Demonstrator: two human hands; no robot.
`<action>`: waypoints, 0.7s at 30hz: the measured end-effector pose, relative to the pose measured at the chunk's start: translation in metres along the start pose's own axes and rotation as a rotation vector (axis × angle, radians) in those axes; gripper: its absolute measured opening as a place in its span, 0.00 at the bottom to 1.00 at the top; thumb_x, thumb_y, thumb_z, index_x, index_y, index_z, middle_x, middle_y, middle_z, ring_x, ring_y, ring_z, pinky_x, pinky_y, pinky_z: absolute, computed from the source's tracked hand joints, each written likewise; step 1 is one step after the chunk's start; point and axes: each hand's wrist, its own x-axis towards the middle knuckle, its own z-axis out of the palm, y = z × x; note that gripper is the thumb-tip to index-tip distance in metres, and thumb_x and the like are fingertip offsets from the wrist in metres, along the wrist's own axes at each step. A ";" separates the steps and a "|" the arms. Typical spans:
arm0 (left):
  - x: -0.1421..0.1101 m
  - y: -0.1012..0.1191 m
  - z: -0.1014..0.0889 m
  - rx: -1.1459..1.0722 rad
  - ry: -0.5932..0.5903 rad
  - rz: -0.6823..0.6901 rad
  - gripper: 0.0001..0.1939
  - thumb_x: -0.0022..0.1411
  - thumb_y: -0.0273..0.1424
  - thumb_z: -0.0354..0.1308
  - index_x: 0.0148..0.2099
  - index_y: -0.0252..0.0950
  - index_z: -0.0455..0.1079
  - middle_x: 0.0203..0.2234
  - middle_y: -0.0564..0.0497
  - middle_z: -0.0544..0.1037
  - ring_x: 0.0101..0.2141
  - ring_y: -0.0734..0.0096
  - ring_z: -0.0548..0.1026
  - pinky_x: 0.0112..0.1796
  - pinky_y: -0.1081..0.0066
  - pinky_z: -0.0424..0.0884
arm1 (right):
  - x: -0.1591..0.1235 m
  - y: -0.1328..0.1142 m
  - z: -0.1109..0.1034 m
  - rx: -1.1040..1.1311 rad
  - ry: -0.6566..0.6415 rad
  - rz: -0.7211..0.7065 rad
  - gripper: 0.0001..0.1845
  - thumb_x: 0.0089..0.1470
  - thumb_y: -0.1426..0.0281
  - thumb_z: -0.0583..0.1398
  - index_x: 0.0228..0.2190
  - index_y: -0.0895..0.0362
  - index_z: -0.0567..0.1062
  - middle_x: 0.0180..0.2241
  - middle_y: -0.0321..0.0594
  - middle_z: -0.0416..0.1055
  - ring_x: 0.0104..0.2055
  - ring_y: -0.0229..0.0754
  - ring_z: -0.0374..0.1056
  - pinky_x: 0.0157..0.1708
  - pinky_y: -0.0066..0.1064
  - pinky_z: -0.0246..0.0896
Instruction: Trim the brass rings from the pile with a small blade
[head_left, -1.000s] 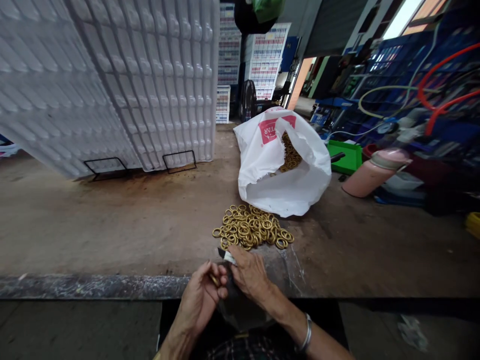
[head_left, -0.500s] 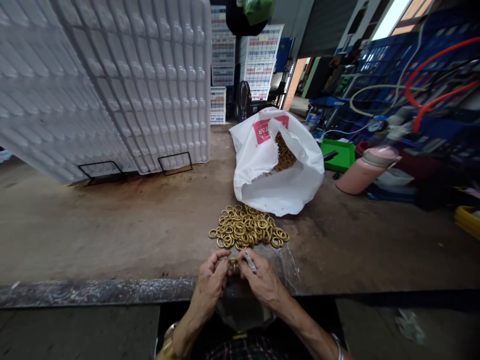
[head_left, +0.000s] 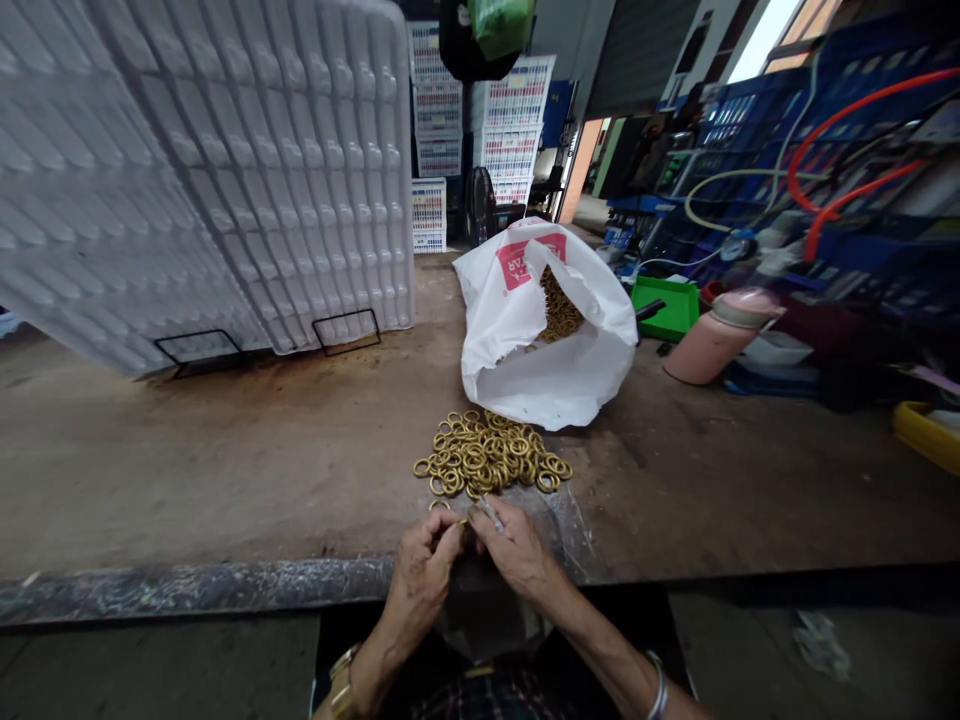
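Near the table's front edge, my left hand [head_left: 424, 565] is closed, with thumb and forefinger pinching a brass-coloured ring [head_left: 463, 522]. Right beside it, my right hand [head_left: 517, 555] is closed around a small silver metal tool [head_left: 491, 514] whose exact kind I cannot make out. Its fingertips meet the left ones at the ring, which is mostly hidden. One loose ring [head_left: 439, 505] lies just above my left fingers. Beyond both hands is a heap of brass-coloured rings [head_left: 480, 455].
Behind the heap, a torn white sack [head_left: 555, 385] lies open with more rings inside. Ribbed white plastic trays [head_left: 300, 180] stand at the left in black wire stands [head_left: 349, 330]. To the right are a green tray [head_left: 667, 308], a pink bottle [head_left: 712, 345] and an orange hose [head_left: 799, 165].
The ring between my hands has shifted and is more covered by the fingers. A loose ring now shows above my left fingers. The whole view has moved slightly.
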 end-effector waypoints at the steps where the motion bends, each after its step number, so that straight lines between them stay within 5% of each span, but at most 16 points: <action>1: 0.000 0.000 0.000 -0.003 -0.001 0.005 0.11 0.56 0.35 0.52 0.27 0.33 0.67 0.20 0.54 0.68 0.24 0.74 0.63 0.27 0.76 0.59 | 0.001 0.001 0.001 -0.011 0.011 0.005 0.15 0.52 0.62 0.49 0.19 0.55 0.61 0.17 0.31 0.58 0.21 0.33 0.55 0.21 0.24 0.50; 9: -0.002 -0.003 0.001 -0.273 -0.110 -0.275 0.16 0.55 0.45 0.52 0.28 0.36 0.60 0.13 0.62 0.58 0.12 0.84 0.50 0.14 0.79 0.47 | 0.005 0.010 0.007 -0.051 0.092 -0.022 0.13 0.50 0.61 0.51 0.20 0.55 0.62 0.18 0.31 0.58 0.22 0.33 0.53 0.22 0.24 0.49; 21: -0.007 -0.009 -0.004 -0.564 -0.129 -0.276 0.14 0.57 0.41 0.53 0.31 0.35 0.60 0.20 0.58 0.64 0.14 0.87 0.52 0.14 0.82 0.45 | 0.004 0.007 0.009 -0.084 0.091 -0.017 0.13 0.52 0.63 0.48 0.22 0.55 0.64 0.19 0.35 0.64 0.22 0.36 0.60 0.24 0.25 0.52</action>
